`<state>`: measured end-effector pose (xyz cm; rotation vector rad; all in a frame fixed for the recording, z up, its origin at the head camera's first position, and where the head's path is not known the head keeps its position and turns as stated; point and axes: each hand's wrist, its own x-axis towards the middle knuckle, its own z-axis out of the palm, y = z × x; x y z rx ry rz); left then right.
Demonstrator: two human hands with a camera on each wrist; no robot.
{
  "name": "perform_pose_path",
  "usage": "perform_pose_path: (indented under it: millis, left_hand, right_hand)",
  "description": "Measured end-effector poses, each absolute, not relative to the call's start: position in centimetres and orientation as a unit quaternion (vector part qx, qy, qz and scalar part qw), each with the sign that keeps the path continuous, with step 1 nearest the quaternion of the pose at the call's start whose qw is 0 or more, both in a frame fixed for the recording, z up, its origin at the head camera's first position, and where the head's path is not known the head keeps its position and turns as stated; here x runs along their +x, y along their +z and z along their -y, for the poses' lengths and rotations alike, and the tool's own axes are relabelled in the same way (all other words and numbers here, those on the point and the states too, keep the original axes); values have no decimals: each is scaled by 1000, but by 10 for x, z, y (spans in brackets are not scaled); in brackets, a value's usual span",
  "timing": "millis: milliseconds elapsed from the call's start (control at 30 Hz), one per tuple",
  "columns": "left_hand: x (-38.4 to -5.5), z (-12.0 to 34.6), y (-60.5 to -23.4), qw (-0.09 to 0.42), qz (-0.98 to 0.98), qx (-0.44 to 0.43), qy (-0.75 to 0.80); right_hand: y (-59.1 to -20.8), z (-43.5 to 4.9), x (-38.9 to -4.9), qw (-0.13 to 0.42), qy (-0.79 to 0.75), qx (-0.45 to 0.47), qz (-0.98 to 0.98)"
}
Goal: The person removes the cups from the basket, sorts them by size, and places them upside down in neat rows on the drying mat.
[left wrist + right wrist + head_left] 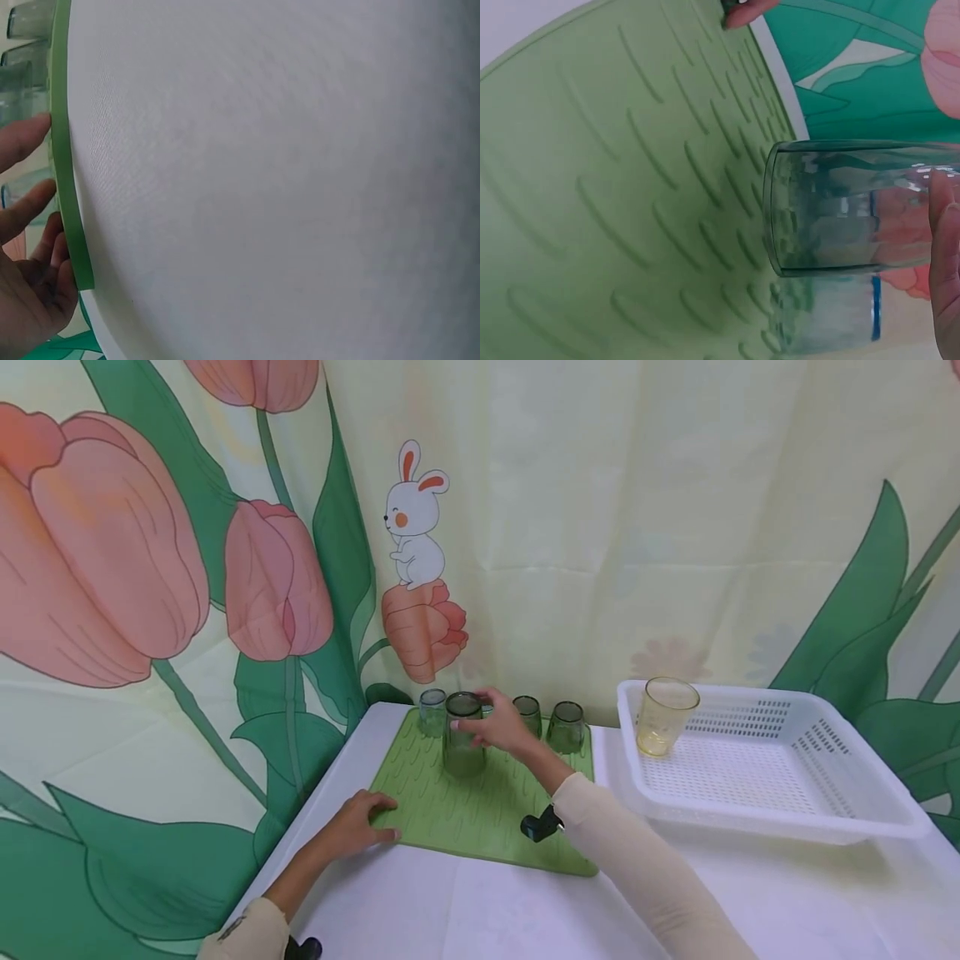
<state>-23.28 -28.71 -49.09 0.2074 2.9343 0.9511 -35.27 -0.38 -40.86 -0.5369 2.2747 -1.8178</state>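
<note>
My right hand (498, 724) grips the upper part of a tall greenish-grey glass (464, 747) above the left half of a green ribbed mat (450, 822). In the right wrist view the glass (847, 210) has its thick-edged end towards the mat; whether they touch I cannot tell. At the mat's left front corner rests my left hand (356, 824), its fingertips touching the edge. A short bluish glass (432, 713) stands on the mat at back left. Two short dark glasses (528, 717) (566, 727) stand at back right.
Right of the mat, a white perforated plastic basket (750, 818) sits on the white-covered table (420, 902). A yellowish glass (666, 718) leans inside its left end. Behind the table hangs a curtain (555, 527) printed with tulips and a rabbit.
</note>
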Motion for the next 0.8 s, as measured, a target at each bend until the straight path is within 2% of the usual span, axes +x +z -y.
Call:
perform_pose_path:
  millis: [500, 800]
  left_hand:
    - [-230, 287, -490, 27, -949, 75, 305]
    - [-232, 287, -490, 33, -949, 71, 306]
  right_hand:
    - [-426, 48, -363, 101, -635, -180, -744]
    - [-425, 65, -370, 87, -633, -190, -745]
